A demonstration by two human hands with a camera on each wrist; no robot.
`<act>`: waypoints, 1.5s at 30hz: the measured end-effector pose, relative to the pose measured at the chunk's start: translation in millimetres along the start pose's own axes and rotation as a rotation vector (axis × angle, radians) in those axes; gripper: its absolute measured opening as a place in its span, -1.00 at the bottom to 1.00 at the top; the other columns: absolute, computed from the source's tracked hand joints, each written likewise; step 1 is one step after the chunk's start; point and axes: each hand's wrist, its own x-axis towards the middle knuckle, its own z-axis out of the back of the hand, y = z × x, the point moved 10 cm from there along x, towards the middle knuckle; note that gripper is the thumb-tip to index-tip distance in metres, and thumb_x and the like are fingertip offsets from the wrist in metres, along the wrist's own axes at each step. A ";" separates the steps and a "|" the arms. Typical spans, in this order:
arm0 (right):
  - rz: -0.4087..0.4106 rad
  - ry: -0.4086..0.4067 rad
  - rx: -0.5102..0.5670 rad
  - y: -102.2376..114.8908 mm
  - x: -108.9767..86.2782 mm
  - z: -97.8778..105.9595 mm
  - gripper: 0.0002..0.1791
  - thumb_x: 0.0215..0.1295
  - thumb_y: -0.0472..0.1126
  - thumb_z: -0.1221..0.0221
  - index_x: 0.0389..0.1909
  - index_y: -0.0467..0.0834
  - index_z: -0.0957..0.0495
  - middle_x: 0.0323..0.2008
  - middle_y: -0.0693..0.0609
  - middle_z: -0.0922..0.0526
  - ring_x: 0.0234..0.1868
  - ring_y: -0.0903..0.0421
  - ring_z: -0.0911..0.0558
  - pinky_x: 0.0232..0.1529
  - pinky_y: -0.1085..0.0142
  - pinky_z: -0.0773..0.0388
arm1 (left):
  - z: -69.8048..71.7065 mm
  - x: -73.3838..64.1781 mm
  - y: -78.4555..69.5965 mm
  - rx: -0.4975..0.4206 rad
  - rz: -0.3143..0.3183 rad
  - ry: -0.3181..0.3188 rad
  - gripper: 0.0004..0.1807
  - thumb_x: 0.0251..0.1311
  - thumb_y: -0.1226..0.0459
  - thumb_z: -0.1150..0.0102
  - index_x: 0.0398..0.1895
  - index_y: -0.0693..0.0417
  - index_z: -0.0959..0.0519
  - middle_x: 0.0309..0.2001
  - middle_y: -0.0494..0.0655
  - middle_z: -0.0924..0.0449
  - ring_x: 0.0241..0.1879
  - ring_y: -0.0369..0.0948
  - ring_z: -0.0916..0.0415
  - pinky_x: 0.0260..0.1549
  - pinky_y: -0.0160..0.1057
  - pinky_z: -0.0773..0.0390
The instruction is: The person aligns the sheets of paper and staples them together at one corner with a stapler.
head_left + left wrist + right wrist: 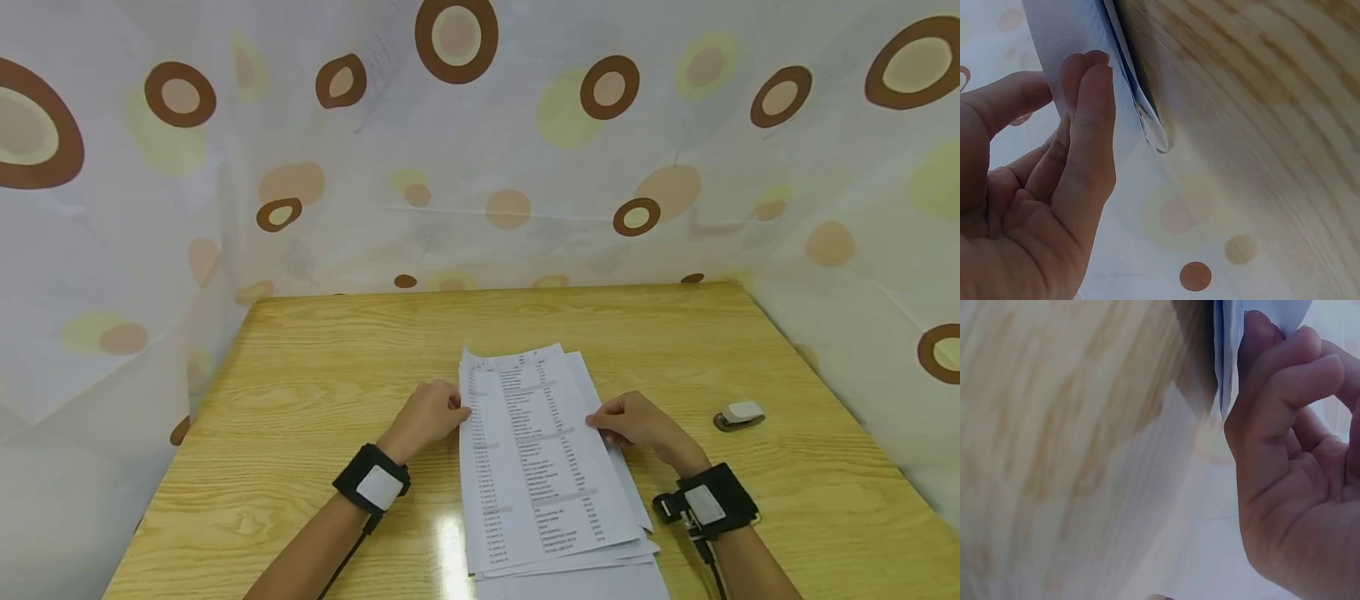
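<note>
Fingers of left hand and right hand pinch the printed papers, their small text too blurred to read.

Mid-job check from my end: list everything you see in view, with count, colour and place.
Paper sheets: several, exact count hidden; white, top one dark-printed; overlapping between the hands.
Stapler: one, white and dark; on the table, beyond the right hand's outer side.
Table: one, yellowish wood; under the sheets.
Patterned covering: count unclear; white with brown, orange and yellow spots; behind and beside the table.
Wrist straps: two, black with pale patches; one per wrist.
Left hand: one, bare; pinching the sheets' left edge.
Right hand: one, bare; pinching their right edge.
</note>
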 end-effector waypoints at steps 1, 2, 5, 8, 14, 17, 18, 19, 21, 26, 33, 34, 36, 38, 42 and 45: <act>0.001 -0.001 -0.004 0.1 -0.5 0.2 -0.74 0.41 -0.18 -0.20 -0.47 -0.23 -0.61 -0.66 0.06 -0.43 -0.60 0.15 -0.39 -0.53 0.36 -0.27 | -1.0 0.4 0.5 0.001 0.001 0.004 -0.87 0.25 0.35 -0.29 -0.38 0.28 -0.69 -0.55 -0.10 -0.54 -0.67 -0.29 -0.32 -0.67 -0.37 -0.27; -0.001 -0.003 -0.005 -0.1 -1.0 0.5 -0.74 0.40 -0.19 -0.20 -0.47 -0.23 -0.61 -0.66 0.06 -0.43 -0.60 0.15 -0.39 -0.53 0.36 -0.27 | -1.7 0.7 0.8 0.002 -0.001 0.007 -0.87 0.25 0.35 -0.29 -0.39 0.28 -0.69 -0.56 -0.11 -0.53 -0.67 -0.29 -0.31 -0.68 -0.37 -0.26; -0.005 -0.010 -0.021 -0.8 -2.4 1.1 -0.75 0.41 -0.20 -0.20 -0.46 -0.24 -0.62 -0.65 0.06 -0.45 -0.58 0.15 -0.41 -0.52 0.36 -0.29 | -3.8 1.6 2.7 0.013 0.003 0.013 -0.86 0.25 0.35 -0.30 -0.41 0.27 -0.69 -0.58 -0.11 -0.49 -0.67 -0.29 -0.30 -0.68 -0.37 -0.25; -0.028 -0.021 -0.025 -3.2 -3.5 1.9 -0.76 0.40 -0.20 -0.20 -0.45 -0.24 -0.63 -0.64 0.06 -0.46 -0.57 0.14 -0.43 -0.51 0.35 -0.30 | -5.6 1.7 5.3 0.021 0.011 0.018 -0.85 0.25 0.34 -0.30 -0.43 0.27 -0.67 -0.60 -0.11 -0.48 -0.67 -0.28 -0.31 -0.68 -0.37 -0.25; -0.050 -0.027 -0.029 -6.9 -5.3 3.5 -0.77 0.41 -0.20 -0.20 -0.41 -0.25 -0.64 -0.63 0.05 -0.48 -0.55 0.14 -0.44 -0.49 0.35 -0.31 | -8.8 1.7 9.0 0.023 0.039 0.031 -0.84 0.25 0.33 -0.30 -0.42 0.28 -0.66 -0.61 -0.10 -0.47 -0.67 -0.27 -0.32 -0.67 -0.36 -0.25; -0.059 -0.030 -0.033 -8.0 -6.5 4.2 -0.76 0.41 -0.20 -0.20 -0.43 -0.24 -0.63 -0.63 0.05 -0.47 -0.56 0.14 -0.43 -0.48 0.35 -0.30 | -9.1 1.5 9.9 0.018 0.050 0.036 -0.84 0.25 0.33 -0.30 -0.42 0.28 -0.66 -0.61 -0.09 -0.47 -0.66 -0.26 -0.33 -0.67 -0.36 -0.26; -0.061 -0.030 -0.034 -8.2 -6.8 4.3 -0.76 0.40 -0.20 -0.20 -0.44 -0.24 -0.63 -0.64 0.05 -0.47 -0.56 0.14 -0.43 -0.48 0.35 -0.29 | -9.1 1.5 10.4 0.018 0.053 0.037 -0.84 0.26 0.33 -0.30 -0.42 0.27 -0.66 -0.61 -0.10 -0.48 -0.66 -0.26 -0.33 -0.66 -0.36 -0.26; -0.061 -0.027 -0.035 -8.2 -7.1 4.0 -0.75 0.40 -0.20 -0.20 -0.45 -0.24 -0.63 -0.64 0.05 -0.47 -0.56 0.14 -0.43 -0.48 0.35 -0.29 | -9.2 1.5 10.7 0.019 0.054 0.037 -0.84 0.26 0.33 -0.30 -0.42 0.27 -0.66 -0.61 -0.10 -0.48 -0.65 -0.26 -0.33 -0.66 -0.36 -0.27; -0.063 -0.019 -0.036 -8.5 -7.7 3.2 -0.75 0.40 -0.20 -0.20 -0.47 -0.24 -0.62 -0.64 0.05 -0.48 -0.57 0.14 -0.43 -0.49 0.35 -0.29 | -9.5 1.5 11.6 0.020 0.055 0.037 -0.84 0.26 0.33 -0.30 -0.42 0.27 -0.66 -0.61 -0.10 -0.49 -0.65 -0.26 -0.34 -0.66 -0.35 -0.27; -0.063 -0.008 -0.040 -9.9 -8.5 2.2 -0.76 0.39 -0.21 -0.21 -0.45 -0.24 -0.64 -0.63 0.04 -0.50 -0.56 0.14 -0.45 -0.50 0.35 -0.32 | -9.9 1.5 12.9 0.020 0.053 0.034 -0.83 0.26 0.31 -0.30 -0.42 0.27 -0.67 -0.61 -0.11 -0.50 -0.65 -0.26 -0.34 -0.66 -0.35 -0.28; -0.068 -0.044 -0.090 -15.5 -11.7 10.4 -0.66 0.43 -0.14 -0.16 -0.54 -0.23 -0.58 -0.60 0.04 -0.51 -0.55 0.13 -0.47 -0.47 0.31 -0.38 | -3.3 1.6 17.5 0.017 0.062 -0.014 -0.80 0.29 0.28 -0.28 -0.35 0.30 -0.68 -0.58 -0.06 -0.55 -0.65 -0.26 -0.36 -0.67 -0.35 -0.28; -0.075 -0.054 -0.096 -16.7 -12.2 12.3 -0.66 0.44 -0.13 -0.15 -0.52 -0.23 -0.57 -0.58 0.03 -0.52 -0.53 0.12 -0.48 -0.46 0.30 -0.39 | -0.6 1.1 18.7 0.017 0.068 -0.028 -0.78 0.29 0.27 -0.27 -0.28 0.33 -0.67 -0.53 -0.03 -0.58 -0.62 -0.26 -0.38 -0.65 -0.35 -0.30; -0.073 -0.068 -0.096 -17.8 -12.4 15.5 -0.67 0.46 -0.11 -0.13 -0.42 -0.27 -0.59 -0.49 0.00 -0.57 -0.46 0.09 -0.52 -0.41 0.28 -0.44 | 3.9 0.2 21.7 0.011 0.085 -0.045 -0.69 0.31 0.25 -0.26 -0.08 0.38 -0.63 -0.43 0.04 -0.62 -0.61 -0.25 -0.40 -0.64 -0.33 -0.32; -0.071 -0.088 -0.084 -17.5 -10.9 18.4 -0.66 0.47 -0.07 -0.12 -0.22 -0.32 -0.63 -0.32 -0.07 -0.64 -0.32 0.05 -0.59 -0.31 0.24 -0.51 | 6.5 -0.3 24.5 0.001 0.104 -0.046 -0.54 0.32 0.23 -0.23 0.14 0.41 -0.52 -0.35 0.09 -0.62 -0.60 -0.24 -0.38 -0.64 -0.32 -0.32; -0.041 -0.102 -0.082 -7.8 -2.5 19.0 -0.47 0.48 0.00 -0.11 0.14 -0.41 -0.52 -0.01 -0.22 -0.62 -0.05 -0.07 -0.62 -0.10 0.14 -0.58 | 2.9 0.5 27.1 -0.033 0.133 0.002 -0.31 0.35 0.19 -0.18 0.40 0.44 -0.25 -0.30 0.19 -0.60 -0.66 -0.25 -0.28 -0.69 -0.31 -0.25; -0.018 -0.099 -0.131 3.4 6.5 14.0 -0.45 0.48 0.02 -0.11 0.13 -0.43 -0.53 -0.08 -0.21 -0.60 -0.11 -0.07 -0.59 -0.14 0.13 -0.57 | -3.5 1.4 23.9 -0.073 0.116 0.036 -0.31 0.37 0.21 -0.16 0.43 0.42 -0.21 -0.26 0.17 -0.62 -0.65 -0.26 -0.30 -0.69 -0.31 -0.26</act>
